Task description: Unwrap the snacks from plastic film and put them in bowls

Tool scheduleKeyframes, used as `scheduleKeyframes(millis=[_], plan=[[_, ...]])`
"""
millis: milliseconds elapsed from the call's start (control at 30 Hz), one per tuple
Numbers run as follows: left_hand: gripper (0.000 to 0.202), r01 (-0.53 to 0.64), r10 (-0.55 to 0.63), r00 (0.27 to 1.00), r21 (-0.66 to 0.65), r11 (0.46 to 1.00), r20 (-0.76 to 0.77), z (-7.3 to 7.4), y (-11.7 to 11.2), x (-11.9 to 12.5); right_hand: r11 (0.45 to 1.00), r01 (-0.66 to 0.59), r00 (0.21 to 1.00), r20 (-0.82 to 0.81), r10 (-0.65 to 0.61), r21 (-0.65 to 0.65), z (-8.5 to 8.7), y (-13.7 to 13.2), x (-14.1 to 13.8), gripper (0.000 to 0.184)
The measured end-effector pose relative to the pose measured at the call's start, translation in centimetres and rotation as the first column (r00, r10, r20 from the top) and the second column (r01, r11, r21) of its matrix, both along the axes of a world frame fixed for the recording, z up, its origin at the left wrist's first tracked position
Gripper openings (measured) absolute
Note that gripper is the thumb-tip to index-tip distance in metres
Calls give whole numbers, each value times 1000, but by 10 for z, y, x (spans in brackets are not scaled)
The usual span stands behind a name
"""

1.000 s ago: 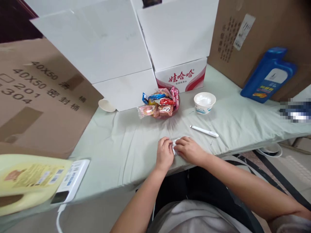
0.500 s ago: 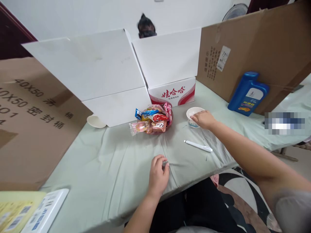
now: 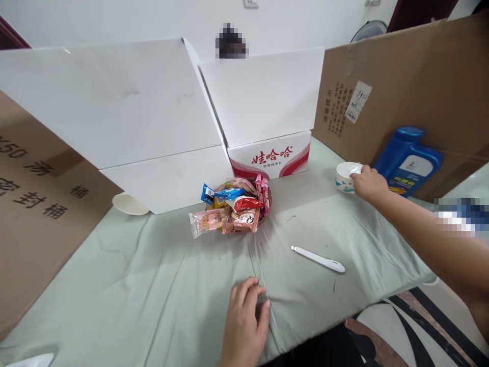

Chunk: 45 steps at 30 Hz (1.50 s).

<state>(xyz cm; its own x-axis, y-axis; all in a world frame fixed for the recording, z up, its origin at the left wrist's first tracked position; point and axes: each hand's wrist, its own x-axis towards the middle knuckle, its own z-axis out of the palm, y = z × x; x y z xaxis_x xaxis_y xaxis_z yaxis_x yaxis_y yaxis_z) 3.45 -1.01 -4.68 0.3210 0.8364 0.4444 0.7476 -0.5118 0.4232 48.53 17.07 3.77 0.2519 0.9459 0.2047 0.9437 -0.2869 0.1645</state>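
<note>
My right hand [image 3: 370, 183] grips the near right rim of a small white bowl [image 3: 344, 179] with a blue-green pattern, its fingers closed over the edge. The bowl is upright, close to the blue bottle [image 3: 414, 160]. On the cloth near the front edge, my left hand [image 3: 245, 320] rests with loosely curled fingers and the thumb apart, holding nothing. Beyond it, wrapped snacks [image 3: 244, 204] are heaped in a round, reddish basket [image 3: 266, 214]. A slim white tool like a utility knife [image 3: 318, 259] lies between my hands.
White carton panels [image 3: 153, 107] stand along the back, and brown cardboard boxes [image 3: 382, 97] wall both sides. A cream-coloured dish [image 3: 130, 204] leans at the back left. Pale green cloth [image 3: 153, 275] covers the table. Behind the panels, a person's head [image 3: 231, 43] shows.
My right hand has moved the bowl to the right, from behind the white tool to beside the blue bottle. My left hand stays on the cloth. The view has shifted slightly.
</note>
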Motion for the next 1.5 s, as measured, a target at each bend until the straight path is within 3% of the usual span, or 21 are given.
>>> scheduleKeyframes(millis=[100,167,233,300,400,467,500,567,667,833,967,1100,1300,1400,1500], plan=[[11,11,-11,1000,4,1000,-14,1,2,-2,999,39,984,-175,-37,8,1,42,4,44],[11,22,-22,999,-6,1000,-25,1,3,-4,995,31,957,-290,-4,90,2,72,-5,59],[11,32,-33,999,-30,999,-31,1,4,-5,973,-40,907,-401,130,226,1,95,-26,74],[11,33,-35,999,-55,998,-27,2,4,-5,922,-172,826,-460,327,347,-4,105,-58,74],[11,16,-17,1000,-76,997,-7,3,3,-3,834,-423,692,-469,549,353,-21,92,-118,51],[12,9,-8,1000,-79,997,4,4,3,-2,647,-665,456,-483,747,373,-34,74,-155,46],[12,8,-7,1000,-73,997,9,5,3,-1,591,-708,380,-497,780,387,-38,65,-170,49],[11,6,-5,1000,-62,998,10,5,4,-1,571,-723,331,-531,780,389,-42,50,-191,48],[12,8,-8,1000,-62,998,4,5,5,-1,615,-724,421,-507,752,312,-35,40,-203,43],[13,10,-8,999,-69,998,36,5,6,-2,658,-733,559,-399,727,173,-17,30,-196,42],[14,11,-5,998,-90,996,69,5,6,-2,711,-687,625,-378,683,150,-14,10,-169,41],[15,19,-11,997,-101,995,81,4,5,-2,791,-599,718,-353,600,126,-14,-19,-119,38],[16,28,-22,998,-108,994,55,4,4,-2,934,-347,888,-292,356,84,-15,-59,-41,41],[16,35,-31,999,-103,994,43,4,4,-2,986,-151,943,-287,166,73,-15,-65,-20,43],[16,34,-31,999,-90,995,40,4,5,-3,998,27,949,-316,-11,48,-11,-60,-12,44]])
